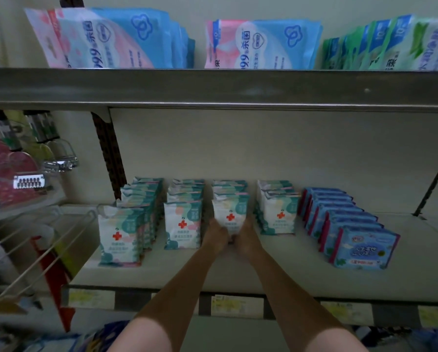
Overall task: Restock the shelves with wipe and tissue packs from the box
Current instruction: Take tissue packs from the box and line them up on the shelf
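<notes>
Four rows of small white-and-teal wipe packs with a red cross stand on the lower shelf (276,265). Both my hands reach to the front pack of the third row (229,212). My left hand (215,237) grips its lower left side and my right hand (245,238) grips its lower right side, fingers curled round the bottom edge. The pack stands upright, in line with the row behind it. The box is not in view.
A row of blue tissue packs (360,245) stands to the right on the same shelf. Larger pink-blue wipe packs (106,39) and green ones (395,44) fill the upper shelf (212,87). Wire racks with hair clips (29,181) hang at the left.
</notes>
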A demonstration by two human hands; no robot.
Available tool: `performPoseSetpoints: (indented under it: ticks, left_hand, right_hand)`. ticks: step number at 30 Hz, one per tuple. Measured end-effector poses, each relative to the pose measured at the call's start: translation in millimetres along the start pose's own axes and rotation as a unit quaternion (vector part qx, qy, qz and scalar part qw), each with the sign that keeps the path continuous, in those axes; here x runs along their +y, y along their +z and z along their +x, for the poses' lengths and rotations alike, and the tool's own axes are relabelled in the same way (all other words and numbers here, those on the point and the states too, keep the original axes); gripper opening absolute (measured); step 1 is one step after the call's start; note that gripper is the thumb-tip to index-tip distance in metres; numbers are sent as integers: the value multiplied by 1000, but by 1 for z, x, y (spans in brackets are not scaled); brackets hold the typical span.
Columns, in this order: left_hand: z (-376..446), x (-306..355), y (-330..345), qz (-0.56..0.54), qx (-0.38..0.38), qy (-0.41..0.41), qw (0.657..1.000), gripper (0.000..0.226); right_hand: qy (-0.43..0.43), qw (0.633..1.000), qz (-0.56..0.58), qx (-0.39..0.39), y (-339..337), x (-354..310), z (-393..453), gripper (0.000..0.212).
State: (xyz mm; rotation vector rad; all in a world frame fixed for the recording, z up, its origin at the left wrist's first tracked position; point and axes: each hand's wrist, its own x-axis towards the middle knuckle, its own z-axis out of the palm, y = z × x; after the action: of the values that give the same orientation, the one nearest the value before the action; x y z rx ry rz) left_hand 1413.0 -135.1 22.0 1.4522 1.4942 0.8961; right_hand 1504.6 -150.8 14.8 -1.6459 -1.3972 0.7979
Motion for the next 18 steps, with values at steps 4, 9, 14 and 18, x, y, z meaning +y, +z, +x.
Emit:
performPoseSetpoints:
  ticks: [4,9,14,18]
  left_hand:
    - [0,2,-1,13,8,-34,999,48]
    - [-30,17,-2,42,51,-79,995,56]
    - [-56,19,6,65,43,-80,994,67]
    - [-68,22,25,78,-19,-47,996,53]
  right_hand:
    - [21,999,38,18,0,1,2,54]
    - [-3,999,14,34,-1,4,-2,59]
    - [-10,998,-26,53,-18,-7,-34,52]
    - [43,993,-47,102,-40,-2,-69,51]
